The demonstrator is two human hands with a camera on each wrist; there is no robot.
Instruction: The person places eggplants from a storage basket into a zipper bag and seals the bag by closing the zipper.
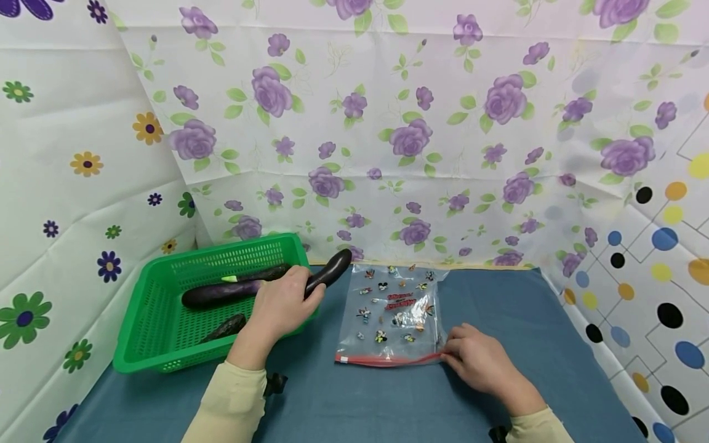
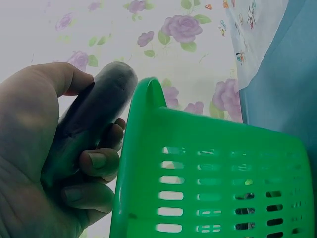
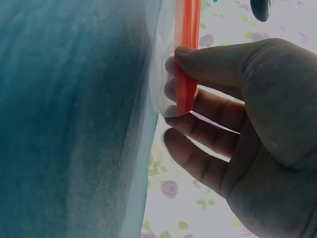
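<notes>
My left hand grips a long dark eggplant above the right end of the green basket. In the left wrist view, fingers and thumb curl round the eggplant beside the basket's wall. Inside the basket lie another dark purple eggplant and two dark green, bumpy cucumber-like vegetables, one behind it and one in front. My right hand pinches the right corner of a clear zip bag by its red zip strip. The bag lies flat, its zip edge towards me.
A blue cloth covers the table. Behind it hangs a white curtain with purple roses. Patterned sheets close off both sides, flowers on the left and dots on the right.
</notes>
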